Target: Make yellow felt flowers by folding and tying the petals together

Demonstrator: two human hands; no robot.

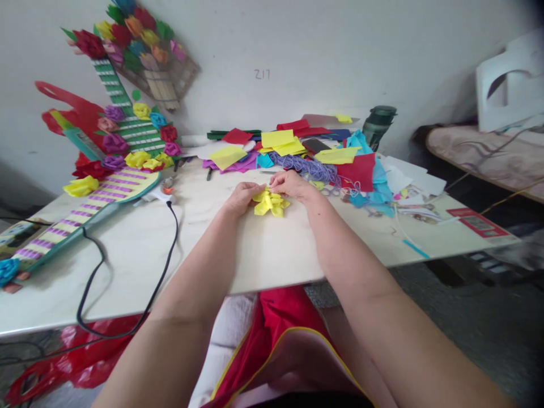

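A yellow fabric or paper flower [271,205] with several spread petals is held just over the tabletop, between my two hands. My left hand [245,198] is closed on its left side, fingers at the top of the bloom. On the other side, my right hand [291,185] pinches at the flower's upper edge, where a thin pale thread seems to show. The exact fingertip contact is too small to make out. Close behind my right hand lies a tangle of purple yarn [306,166], with a pair of scissors [330,191] to its right.
Coloured sheets [277,138] and a dark green bottle [379,126] stand along the wall. At left are a flower-decorated board [127,184], a glue gun [159,195] and its black cable [175,232]. Blue cloth or paper [379,195] and scraps lie at right.
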